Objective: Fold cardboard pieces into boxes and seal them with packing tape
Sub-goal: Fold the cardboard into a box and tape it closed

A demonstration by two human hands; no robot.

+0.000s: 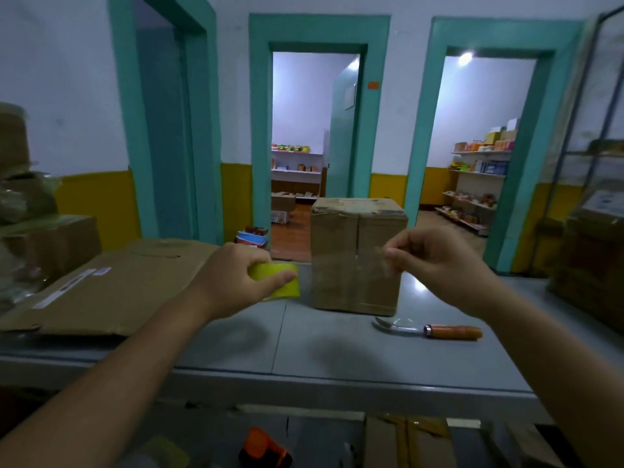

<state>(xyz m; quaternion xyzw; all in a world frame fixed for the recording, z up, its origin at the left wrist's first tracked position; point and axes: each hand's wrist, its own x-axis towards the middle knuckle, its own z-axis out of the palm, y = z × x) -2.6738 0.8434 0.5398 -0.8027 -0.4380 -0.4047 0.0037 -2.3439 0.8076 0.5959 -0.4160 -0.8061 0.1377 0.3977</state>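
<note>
1. The grey counter (337,349) carries everything in play. Work over its bare middle so the strip has a flat run.
2. A flattened cardboard piece (111,288) lies on the counter's left part, not yet folded. It is probably the next one to build.
3. A formed cardboard box (354,258) stands upright at the back of the counter, between the hands and beyond them. Its flaps are shut, so whatever is inside is hidden. A centre seam runs down the face turned this way, and glossy tape seems to cover it.
4. The left hand (233,282) is raised over the counter, gripping the roll, with the thumb laid across its outer face.
5. The right hand (435,261) is raised in front of the box with its fingertips drawn together. I cannot tell whether it pinches a free tape end, as any clear strip is too faint to see.
6. The yellow packing tape roll (283,282) sits in the left hand, just left of the box. To do this step well, draw the tape taut and level, centre it on the seam, then press it down from one end.
7. A knife (435,329) with an orange handle lies on the counter in front of the box, to the right, within reach for cutting.
</note>
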